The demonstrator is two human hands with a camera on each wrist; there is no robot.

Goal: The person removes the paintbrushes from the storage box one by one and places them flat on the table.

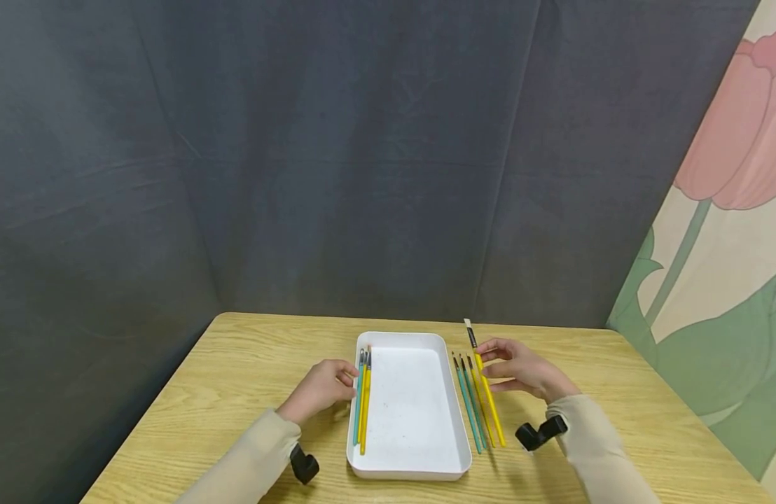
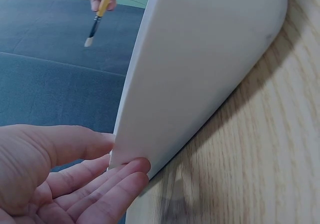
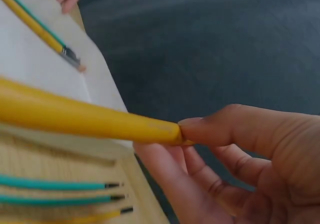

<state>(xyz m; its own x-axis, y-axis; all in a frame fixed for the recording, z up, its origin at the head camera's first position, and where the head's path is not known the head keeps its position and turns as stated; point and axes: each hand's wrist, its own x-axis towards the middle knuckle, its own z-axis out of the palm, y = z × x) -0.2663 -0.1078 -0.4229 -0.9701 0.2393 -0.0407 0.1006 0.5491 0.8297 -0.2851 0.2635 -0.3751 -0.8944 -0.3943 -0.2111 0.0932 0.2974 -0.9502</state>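
My right hand (image 1: 520, 367) pinches a thick yellow paintbrush (image 1: 490, 399) between thumb and fingers near the top of its handle, bristles pointing away. In the right wrist view the yellow handle (image 3: 90, 116) crosses in front of the tray. Beside it on the table lie thin brushes, including a teal paintbrush (image 1: 468, 406). At the left side of a white tray (image 1: 419, 472), my left hand (image 1: 325, 385) holds the rim, thumb at the edge (image 2: 114, 136) and fingers against the outer wall. Inside the tray, teal and yellow brushes (image 1: 365, 406) lie along its left wall.
The tray stands on a light wooden table (image 1: 255, 364). A dark curtain (image 1: 363, 175) hangs behind the table, and a tulip-patterned wall (image 1: 722, 280) is at the right.
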